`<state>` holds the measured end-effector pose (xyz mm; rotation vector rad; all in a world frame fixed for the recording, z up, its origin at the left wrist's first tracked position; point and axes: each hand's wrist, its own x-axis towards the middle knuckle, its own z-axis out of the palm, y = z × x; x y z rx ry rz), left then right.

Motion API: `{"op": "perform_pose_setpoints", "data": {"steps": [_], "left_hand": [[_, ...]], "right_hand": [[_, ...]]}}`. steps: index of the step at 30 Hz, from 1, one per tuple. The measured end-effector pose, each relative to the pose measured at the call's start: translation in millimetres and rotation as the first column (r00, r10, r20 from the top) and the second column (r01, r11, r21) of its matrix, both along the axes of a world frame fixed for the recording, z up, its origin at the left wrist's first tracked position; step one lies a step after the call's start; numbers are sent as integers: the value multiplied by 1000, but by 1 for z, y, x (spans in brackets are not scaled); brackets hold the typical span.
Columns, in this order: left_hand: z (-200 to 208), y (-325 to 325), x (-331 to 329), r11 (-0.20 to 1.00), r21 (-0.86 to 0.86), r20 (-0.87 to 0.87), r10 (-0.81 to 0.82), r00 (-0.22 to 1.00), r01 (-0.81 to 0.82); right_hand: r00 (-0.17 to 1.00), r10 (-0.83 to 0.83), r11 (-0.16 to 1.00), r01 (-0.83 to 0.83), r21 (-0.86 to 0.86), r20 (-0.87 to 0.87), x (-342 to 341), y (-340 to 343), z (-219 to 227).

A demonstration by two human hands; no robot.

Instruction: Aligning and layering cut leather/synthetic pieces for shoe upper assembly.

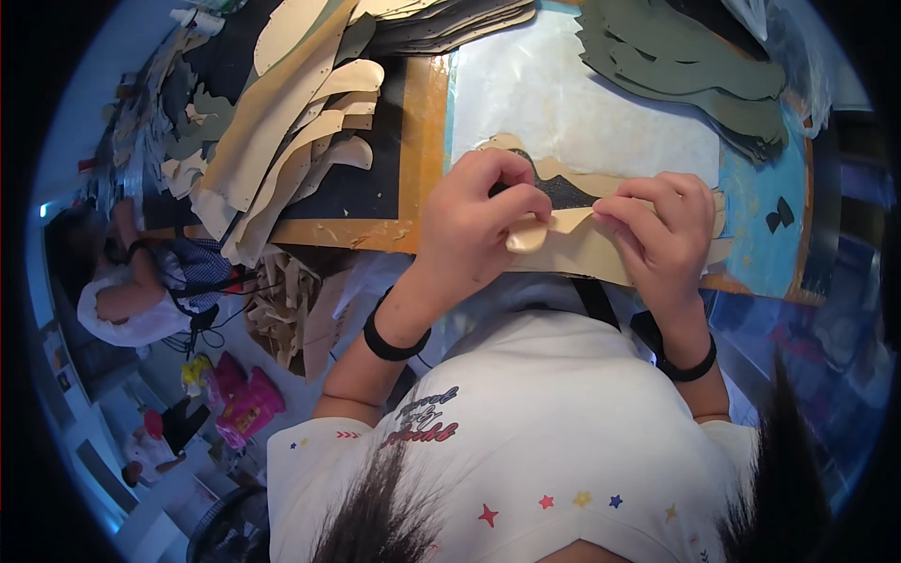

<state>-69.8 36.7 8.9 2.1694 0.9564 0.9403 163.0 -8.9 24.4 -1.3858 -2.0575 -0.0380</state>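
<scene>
Both my hands meet over a cream leather-like piece [574,261] at the near edge of the table. My left hand [483,211] pinches its folded-up edge between thumb and fingers, and a rounded pale tab sticks out below the fingertips. On the other side, my right hand [660,230] is closed on the same edge, thumb and forefinger pressed together. Just beyond the fingers lies a dark textured piece [563,192] with a wavy outline, against another cream piece [601,180]. The fingers partly cover the fold.
Stacked cream pieces [305,141] lie to the left, with dark green pieces [680,61] at the far right. A white sheet [549,94] covers the middle of the table. Below its left edge stands a box of scraps [291,314]. Another person [141,291] works further left.
</scene>
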Motion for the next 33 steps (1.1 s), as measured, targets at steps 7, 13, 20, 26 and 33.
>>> {"op": "perform_pose_setpoints", "data": {"steps": [7,13,20,26,33], "left_hand": [[25,-21,31,726,672,-287,436,853,-145],[19,-6,43,981,167,-199,133,971,-100],[21,-7,49,969,209,-319,193,928,-129],[18,-9,44,957,279,-327,177,928,-84],[12,-19,43,909,408,-315,231,920,-88]], "right_hand": [[990,-1,999,-6,50,144,-5,15,0],[971,22,971,-77,228,237,-1,16,-3],[975,14,986,-51,161,220,-7,-3,0],[990,122,992,-124,21,74,6,-10,3],[999,6,997,-3,-75,40,42,-5,8]]}}
